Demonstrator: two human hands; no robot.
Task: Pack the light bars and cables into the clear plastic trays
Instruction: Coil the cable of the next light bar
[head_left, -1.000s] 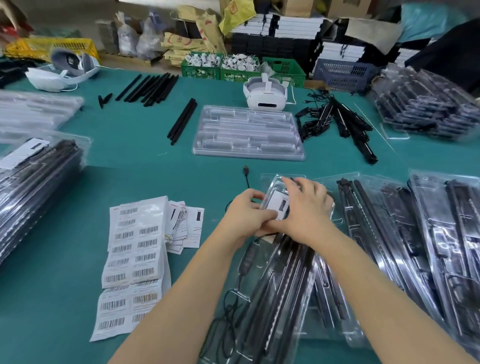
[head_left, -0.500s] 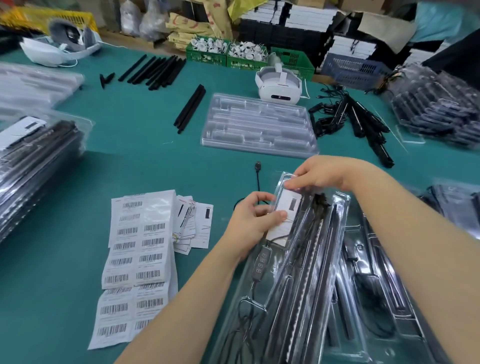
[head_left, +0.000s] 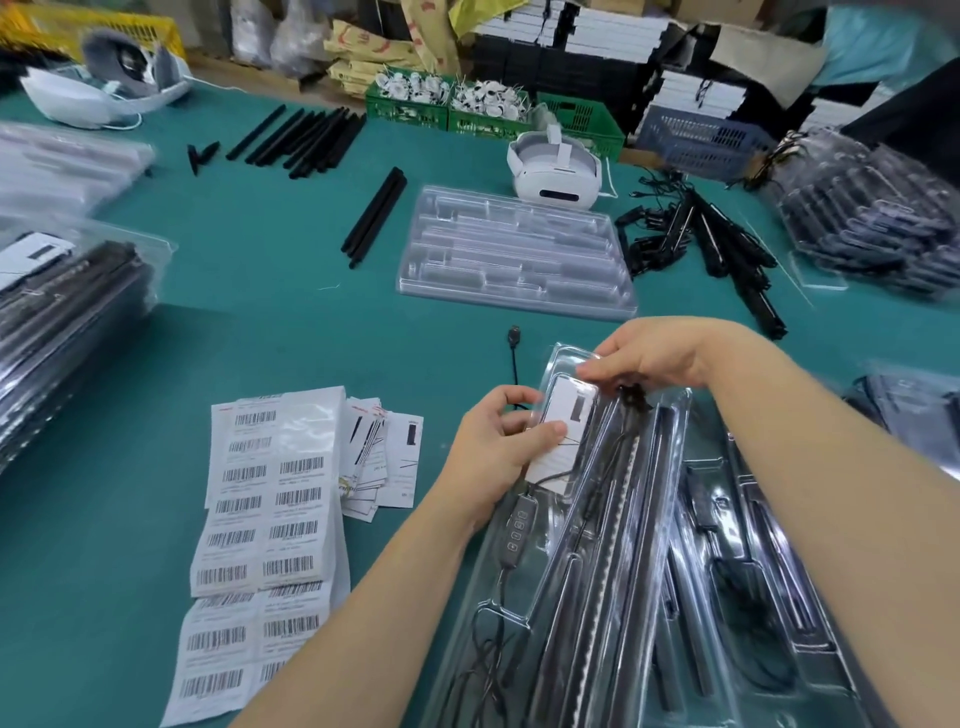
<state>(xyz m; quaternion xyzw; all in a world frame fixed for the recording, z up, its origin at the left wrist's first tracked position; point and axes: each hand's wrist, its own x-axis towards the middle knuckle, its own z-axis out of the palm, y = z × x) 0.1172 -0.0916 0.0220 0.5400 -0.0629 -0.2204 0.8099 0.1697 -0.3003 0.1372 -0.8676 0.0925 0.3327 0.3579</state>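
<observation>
White card (head_left: 563, 431) pinched by left hand (head_left: 498, 441); right hand (head_left: 654, 358) fingertips hidden, grip unclear.

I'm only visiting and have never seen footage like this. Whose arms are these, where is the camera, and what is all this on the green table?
There is no machine here: a person wears a camera on the head, looking down at their own hands. The left hand pinches a white card at the top of a clear plastic tray that holds black light bars and a cable with a button controller. The right hand grips the tray's far end. Around lie barcode label sheets, an empty tray, loose black bars and a white headset.
</observation>
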